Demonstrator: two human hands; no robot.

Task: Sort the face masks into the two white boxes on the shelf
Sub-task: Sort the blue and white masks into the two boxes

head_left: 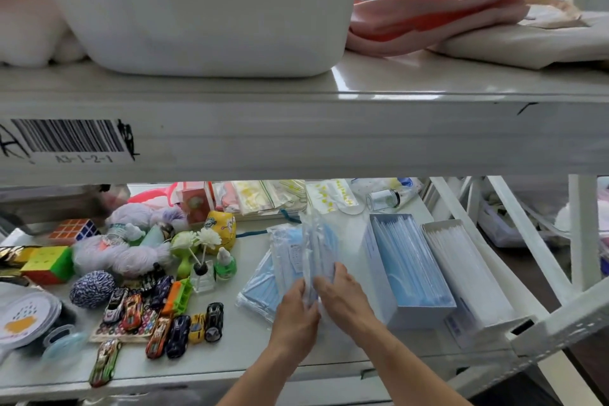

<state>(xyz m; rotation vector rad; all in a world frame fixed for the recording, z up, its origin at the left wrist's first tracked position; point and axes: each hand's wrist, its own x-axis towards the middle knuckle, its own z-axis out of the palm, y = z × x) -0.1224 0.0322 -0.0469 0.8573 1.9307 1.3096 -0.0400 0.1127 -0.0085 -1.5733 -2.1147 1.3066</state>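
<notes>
Two boxes, lower right of frame, look nearly full: blue box (408, 269) w/ blue masks, white box (468, 277) w/ white ones. Left hand (296, 313) & right hand (342, 293) both grip a wrapped mask bundle (313, 247) at center; more masks (260, 287) lie beneath, unsorted.

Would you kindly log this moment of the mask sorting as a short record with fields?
left hand: gripping the wrapped blue masks from the left
right hand: gripping the same bundle from the right
loose masks: blue, lying on the shelf under the hands
left box: open, holds blue masks
right box: open, holds white masks
clutter on the left: toy cars, yarn ball
</notes>
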